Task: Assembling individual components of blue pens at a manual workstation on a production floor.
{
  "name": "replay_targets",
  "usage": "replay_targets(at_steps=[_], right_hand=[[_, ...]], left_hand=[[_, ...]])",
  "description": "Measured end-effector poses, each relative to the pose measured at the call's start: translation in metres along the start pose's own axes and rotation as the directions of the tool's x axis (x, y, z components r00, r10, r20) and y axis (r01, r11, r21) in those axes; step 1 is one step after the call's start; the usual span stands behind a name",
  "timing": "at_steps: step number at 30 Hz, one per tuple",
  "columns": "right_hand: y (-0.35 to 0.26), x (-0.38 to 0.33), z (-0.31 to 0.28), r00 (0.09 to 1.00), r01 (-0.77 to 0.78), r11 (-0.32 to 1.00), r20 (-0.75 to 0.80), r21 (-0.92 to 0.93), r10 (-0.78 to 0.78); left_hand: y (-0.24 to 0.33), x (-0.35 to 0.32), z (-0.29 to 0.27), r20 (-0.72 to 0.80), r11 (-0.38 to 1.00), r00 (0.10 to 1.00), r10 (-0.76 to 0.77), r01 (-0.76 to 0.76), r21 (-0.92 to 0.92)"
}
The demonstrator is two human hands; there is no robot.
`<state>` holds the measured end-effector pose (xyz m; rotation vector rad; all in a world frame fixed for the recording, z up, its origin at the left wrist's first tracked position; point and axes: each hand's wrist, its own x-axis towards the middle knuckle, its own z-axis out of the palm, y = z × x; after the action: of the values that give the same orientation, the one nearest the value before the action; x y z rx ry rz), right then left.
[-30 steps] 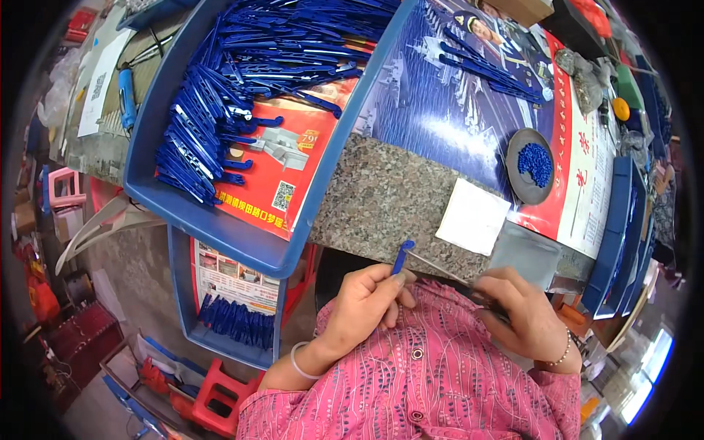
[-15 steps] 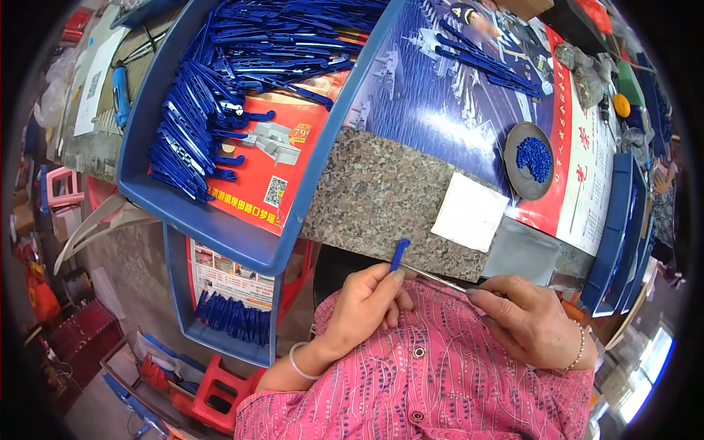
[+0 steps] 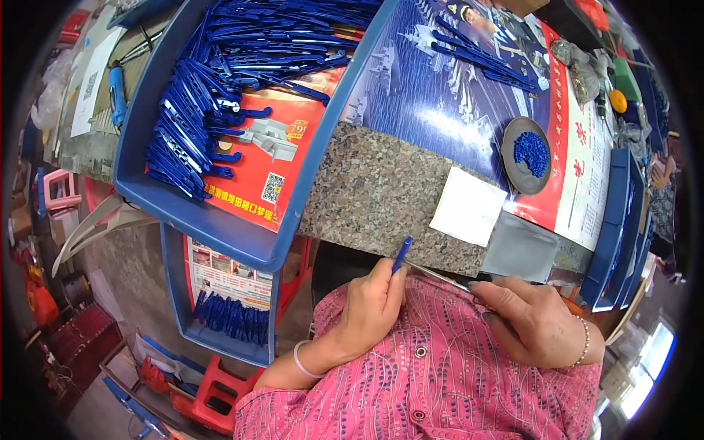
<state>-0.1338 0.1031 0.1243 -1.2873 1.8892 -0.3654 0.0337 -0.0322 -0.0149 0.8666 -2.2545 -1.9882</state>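
Note:
Pinched between the fingers of my left hand (image 3: pixel 370 304) is a narrow blue plastic piece (image 3: pixel 402 254), its end pointing up past my fingertips. My right hand (image 3: pixel 541 321) is closed round a slim metal tool (image 3: pixel 440 276). The tool's thin shaft reaches left to the blue piece; my left fingers partly hide where they meet. Both hands are just off the near edge of a speckled stone slab (image 3: pixel 374 183), in front of a pink patterned shirt.
A blue tray (image 3: pixel 198 236) full of long blue pieces (image 3: pixel 176 136) stands at left, above a lower tray (image 3: pixel 271 345) of more pieces. Right of it lie a white pad (image 3: pixel 469 207), a round dish (image 3: pixel 512 167) of small blue parts (image 3: pixel 533 152) and a few blue strips (image 3: pixel 484 59).
My left hand has turned, so the blue piece shows a different side and its hooked end no longer shows. The tool remains in my right hand, close by.

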Motion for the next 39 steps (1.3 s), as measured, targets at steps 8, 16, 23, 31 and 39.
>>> replay_targets(at_steps=[8,16,23,31,39], right_hand=[[-0.008,0.004,0.000,0.999,0.042,0.986,0.017,-0.160,-0.040],[-0.017,0.007,0.001,0.992,0.126,0.881,0.031,-0.456,-0.125],[-0.019,0.009,0.000,0.998,0.049,0.910,-0.009,-0.412,-0.058],[-0.025,0.008,0.004,0.996,0.075,0.834,0.003,-0.547,-0.087],[-0.033,0.015,0.000,0.997,0.083,0.822,0.049,-0.564,-0.068]], left_hand=[[0.000,0.000,0.000,-0.002,1.000,1.000,0.004,-0.004,-0.007],[0.002,0.001,-0.003,-0.011,0.999,1.000,0.011,-0.011,-0.037],[-0.001,0.000,-0.002,0.006,0.997,1.000,-0.022,0.023,-0.067],[0.002,0.001,0.002,-0.020,0.998,0.998,0.051,-0.051,0.026],[0.005,0.001,0.006,-0.079,0.999,0.997,0.023,-0.020,0.041]])
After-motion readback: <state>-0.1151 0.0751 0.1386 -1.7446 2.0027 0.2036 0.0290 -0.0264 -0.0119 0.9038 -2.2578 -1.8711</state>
